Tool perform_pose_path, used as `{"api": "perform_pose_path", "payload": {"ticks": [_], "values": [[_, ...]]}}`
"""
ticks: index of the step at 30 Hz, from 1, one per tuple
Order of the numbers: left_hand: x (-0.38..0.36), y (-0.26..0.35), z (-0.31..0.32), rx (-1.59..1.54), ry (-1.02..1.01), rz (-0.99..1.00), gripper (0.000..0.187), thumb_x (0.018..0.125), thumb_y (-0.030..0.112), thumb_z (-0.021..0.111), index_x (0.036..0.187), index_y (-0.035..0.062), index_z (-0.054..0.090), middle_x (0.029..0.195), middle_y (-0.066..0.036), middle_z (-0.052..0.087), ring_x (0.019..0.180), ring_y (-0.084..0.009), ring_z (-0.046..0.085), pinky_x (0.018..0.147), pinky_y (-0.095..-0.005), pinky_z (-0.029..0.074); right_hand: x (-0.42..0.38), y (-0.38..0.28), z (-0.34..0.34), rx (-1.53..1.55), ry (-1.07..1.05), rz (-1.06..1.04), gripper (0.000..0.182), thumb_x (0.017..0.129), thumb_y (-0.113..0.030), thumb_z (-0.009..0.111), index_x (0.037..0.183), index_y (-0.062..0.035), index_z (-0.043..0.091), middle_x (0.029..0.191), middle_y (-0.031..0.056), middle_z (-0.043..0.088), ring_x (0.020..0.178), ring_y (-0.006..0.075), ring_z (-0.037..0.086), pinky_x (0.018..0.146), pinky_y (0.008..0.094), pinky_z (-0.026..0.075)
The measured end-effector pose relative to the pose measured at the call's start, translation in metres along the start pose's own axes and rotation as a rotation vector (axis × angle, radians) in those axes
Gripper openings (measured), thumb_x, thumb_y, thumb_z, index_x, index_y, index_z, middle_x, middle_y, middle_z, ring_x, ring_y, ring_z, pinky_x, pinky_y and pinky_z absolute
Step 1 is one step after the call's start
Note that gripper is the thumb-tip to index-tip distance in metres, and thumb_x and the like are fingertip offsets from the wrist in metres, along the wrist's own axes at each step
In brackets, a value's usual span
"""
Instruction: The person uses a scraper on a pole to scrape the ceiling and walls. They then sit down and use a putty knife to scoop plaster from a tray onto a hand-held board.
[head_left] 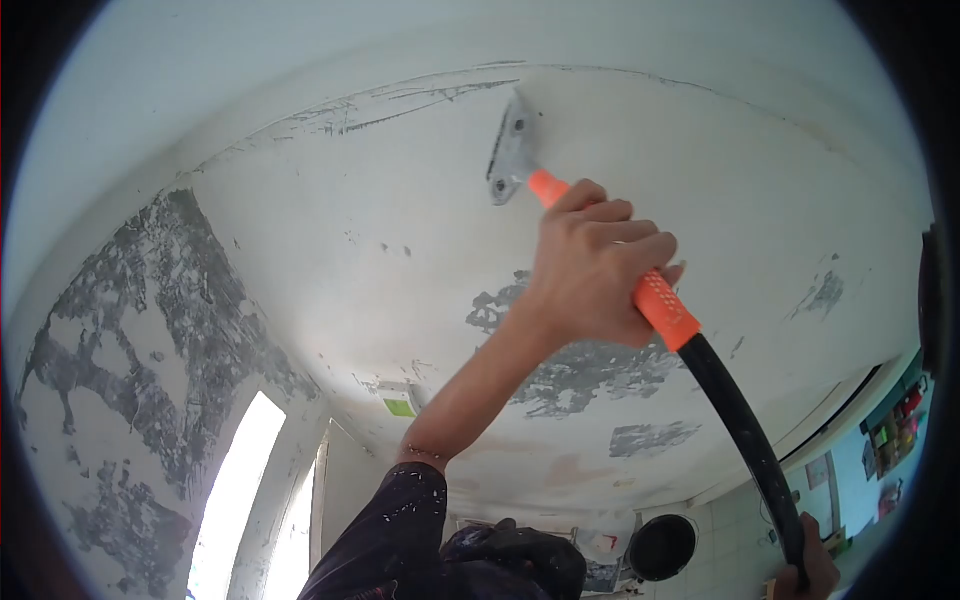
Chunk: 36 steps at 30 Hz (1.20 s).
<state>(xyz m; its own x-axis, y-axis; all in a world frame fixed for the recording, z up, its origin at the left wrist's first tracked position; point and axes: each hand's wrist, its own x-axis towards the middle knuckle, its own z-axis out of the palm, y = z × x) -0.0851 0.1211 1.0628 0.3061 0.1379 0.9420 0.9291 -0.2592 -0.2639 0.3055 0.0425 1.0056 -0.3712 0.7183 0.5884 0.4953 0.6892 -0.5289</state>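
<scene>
A long-handled scraper runs diagonally across the view, with a grey metal head (512,150), an orange grip (668,310) and a black shaft (745,430). My left hand (600,262) is wrapped round the orange part just below the head. Lower right, my right hand (818,562) closes round the end of the black shaft, partly cut off by the dark edge of the view. The blade lies at the white wall (400,290), close below scratched grey lines near its upper edge. White flecks dot my dark left sleeve (400,520).
Grey bare patches (600,375) show in the wall, and a larger one (170,290) covers the left wall beside a bright window opening (240,490). A green-marked wall box (399,407) sits low down. Below stands a black bucket (662,548); shelves with coloured items (897,430) are at right.
</scene>
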Motion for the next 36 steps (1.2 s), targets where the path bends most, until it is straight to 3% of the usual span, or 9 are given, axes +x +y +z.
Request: {"api": "perform_pose_path", "payload": {"ticks": [2,6,8,10,17,22,27,33,36], "values": [[0.001,0.001,0.001,-0.008,-0.031,0.0,0.027,0.06,0.017,0.075,0.057,0.0142,0.048,0.05,0.003,0.046,0.048,-0.0199,0.043,0.06,-0.0319,0.035,0.003,0.001,0.002,0.035,0.015,0.012,0.05,0.102,-0.031,0.058,0.131,0.0091,0.061,0.111,0.0245,0.072,0.088,0.0239,0.069,0.069,0.031,0.05],[-0.013,-0.04,-0.046,-0.005,0.024,0.042,0.027,0.061,0.027,0.078,0.059,0.0143,0.054,0.052,0.002,0.048,0.05,-0.0219,0.044,0.059,-0.0351,0.036,0.015,-0.016,0.021,-0.179,-0.134,-0.111,0.042,0.097,-0.02,0.064,0.133,0.002,0.063,0.076,0.0144,0.065,0.061,0.014,0.05,0.054,0.0343,0.04],[-0.046,-0.075,-0.095,0.354,0.022,-0.003,0.039,0.06,0.02,0.079,0.053,0.014,0.041,0.051,-0.002,0.043,0.046,-0.0228,0.036,0.057,-0.0345,0.031,0.044,-0.049,0.058,-0.135,-0.125,-0.171,0.045,0.09,-0.011,0.068,0.133,-0.0251,0.069,0.064,0.005,0.049,0.051,0.0168,0.04,0.049,0.0338,0.033],[-0.059,-0.093,-0.131,0.429,0.005,-0.089,0.041,0.06,0.013,0.078,0.053,0.0131,0.037,0.051,-0.002,0.041,0.05,-0.0227,0.039,0.059,-0.0345,0.031,0.069,-0.074,0.072,-0.133,-0.198,-0.221,0.046,0.09,-0.014,0.07,0.133,-0.0292,0.068,0.063,0.0036,0.047,0.05,0.0223,0.045,0.05,0.0355,0.037],[-0.057,-0.104,-0.149,0.502,-0.024,-0.084,0.038,0.061,0.016,0.08,0.058,0.0136,0.042,0.052,-0.001,0.042,0.053,-0.0225,0.042,0.064,-0.0347,0.036,0.077,-0.075,0.091,-0.054,-0.19,-0.239,0.039,0.095,-0.021,0.065,0.134,-0.0294,0.067,0.064,0.0059,0.048,0.05,0.0231,0.045,0.049,0.0372,0.038],[-0.032,-0.061,-0.087,0.299,-0.037,-0.028,0.039,0.064,0.02,0.08,0.056,0.014,0.043,0.05,0.0,0.042,0.049,-0.02,0.039,0.061,-0.0334,0.033,0.057,-0.04,0.044,-0.015,-0.162,-0.152,0.034,0.101,-0.019,0.06,0.132,-0.0086,0.068,0.076,0.0121,0.065,0.051,0.0146,0.042,0.047,0.0341,0.035],[-0.014,-0.028,-0.033,0.146,-0.027,0.028,0.036,0.064,0.021,0.08,0.056,0.0153,0.045,0.048,0.003,0.041,0.045,-0.0163,0.038,0.059,-0.032,0.032,0.027,-0.009,0.012,-0.04,-0.109,-0.038,0.04,0.104,-0.024,0.055,0.13,0.0051,0.065,0.088,0.014,0.072,0.058,0.0178,0.05,0.052,0.0358,0.038],[-0.03,-0.076,-0.073,0.198,0.051,0.103,0.041,0.066,0.025,0.081,0.056,0.0118,0.044,0.049,-0.001,0.038,0.047,-0.0195,0.037,0.059,-0.0332,0.031,0.05,-0.036,0.055,-0.08,-0.132,-0.095,0.038,0.099,-0.022,0.061,0.13,-0.0021,0.067,0.079,0.0166,0.066,0.056,0.0238,0.052,0.052,0.0376,0.038],[-0.06,-0.115,-0.153,0.475,-0.067,-0.09,0.047,0.063,0.022,0.083,0.055,0.0115,0.038,0.049,-0.004,0.034,0.048,-0.0236,0.032,0.063,-0.0344,0.031,0.083,-0.091,0.098,-0.091,-0.196,-0.19,0.039,0.093,-0.019,0.067,0.131,-0.0255,0.069,0.064,0.0058,0.047,0.05,0.0267,0.045,0.049,0.038,0.038]]}}
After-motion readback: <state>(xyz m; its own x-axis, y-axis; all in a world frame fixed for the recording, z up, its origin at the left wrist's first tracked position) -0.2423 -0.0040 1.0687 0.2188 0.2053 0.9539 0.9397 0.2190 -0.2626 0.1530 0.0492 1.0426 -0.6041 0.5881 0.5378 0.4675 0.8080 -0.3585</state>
